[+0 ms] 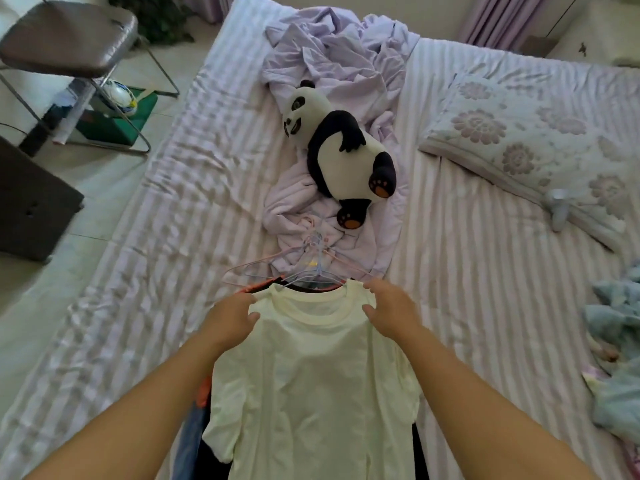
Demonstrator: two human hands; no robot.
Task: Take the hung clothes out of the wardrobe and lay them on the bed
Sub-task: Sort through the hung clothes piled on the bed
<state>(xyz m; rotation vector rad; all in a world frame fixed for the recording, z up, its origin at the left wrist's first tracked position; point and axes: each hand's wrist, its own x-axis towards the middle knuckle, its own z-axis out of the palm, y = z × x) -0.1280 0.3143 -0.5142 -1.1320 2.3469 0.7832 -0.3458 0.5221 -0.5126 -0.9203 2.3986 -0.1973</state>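
Pale cream cotton fills the lower centre of my view: a T-shirt (311, 386) lying on top of a stack of clothes on the bed (145, 271), whose sheet is striped lilac and white. My left hand (230, 322) pinches the shirt's left shoulder beside the collar. My right hand (389, 308) holds the right shoulder, thumb on the collar edge, fingers curled over the seam. The hands are apart, one on each side of the neckline. Beyond the collar I see a bunch of wire hangers (311, 263), hooks pointing up the bed, and dark and orange garments under the shirt. A plush panda (346, 157) lies on a crumpled lilac blanket (339, 57). A floral pillow (530, 140) lies to the right, and a folding chair (65, 39) stands on the floor to the left.
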